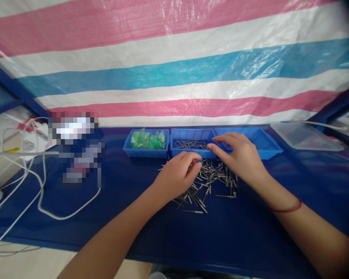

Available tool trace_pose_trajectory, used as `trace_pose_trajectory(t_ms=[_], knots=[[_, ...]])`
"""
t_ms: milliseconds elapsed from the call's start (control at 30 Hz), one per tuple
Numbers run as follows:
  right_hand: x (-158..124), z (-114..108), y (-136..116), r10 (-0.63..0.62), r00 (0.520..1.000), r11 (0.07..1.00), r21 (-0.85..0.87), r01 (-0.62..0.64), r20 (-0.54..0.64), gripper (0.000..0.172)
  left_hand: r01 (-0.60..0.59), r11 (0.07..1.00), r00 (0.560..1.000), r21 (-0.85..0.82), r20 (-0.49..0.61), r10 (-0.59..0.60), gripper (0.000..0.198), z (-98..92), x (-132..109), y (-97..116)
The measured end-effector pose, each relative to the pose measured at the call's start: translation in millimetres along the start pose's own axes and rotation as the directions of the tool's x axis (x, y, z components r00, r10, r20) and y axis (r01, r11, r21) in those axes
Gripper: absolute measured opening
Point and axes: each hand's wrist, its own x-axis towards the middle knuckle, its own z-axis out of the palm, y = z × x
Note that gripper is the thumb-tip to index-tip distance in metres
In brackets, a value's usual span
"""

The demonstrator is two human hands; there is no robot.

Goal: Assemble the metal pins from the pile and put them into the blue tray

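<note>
A pile of metal rivets (211, 172) lies loose on the dark blue table, in front of three blue bins. My left hand (180, 172) is over the left part of the pile, thumb and fingers pinched on something small that I cannot make out. Above the middle bin's front right corner is my right hand (238, 155), its thumb and fingers apart, with nothing seen between them. More rivets lie in the middle bin (192, 134). The right bin (264, 143) is partly hidden behind my right hand.
The left bin (147, 153) holds green plastic packets (148, 139). White cables (58, 217) run over the table's left side, near a blurred-out patch. A clear plastic lid (308, 136) lies at the back right. Behind the bins hangs a striped sheet (174, 73).
</note>
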Motion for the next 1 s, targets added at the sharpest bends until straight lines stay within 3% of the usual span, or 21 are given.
trace_pose_trajectory(t_ms=[167,300,467,767,1000], knots=[[-4,-14,6,0.029,0.999,1.0,0.007,-0.028,-0.029,0.019,-0.189,0.968,0.974,0.164,0.157,0.163,0.022,12.9,0,1],[-6,-22,4,0.06,0.998,0.998,0.038,-0.059,-0.032,0.017,-0.184,0.928,0.975,0.325,0.183,0.129,0.021,22.7,-1,9],[-7,-25,-6,0.03,1.0,0.996,0.087,-0.03,0.001,0.014,-0.158,0.837,0.981,0.524,0.183,0.071,0.021,21.8,3,9],[-12,-22,-15,-0.081,0.995,0.99,0.123,0.074,0.058,0.015,-0.166,0.793,0.979,0.587,0.195,0.06,0.02,21.0,7,8],[-13,-19,-21,-0.119,0.988,0.987,0.123,0.107,0.095,0.016,-0.145,0.829,0.974,0.539,0.226,0.024,0.021,17.5,8,8]])
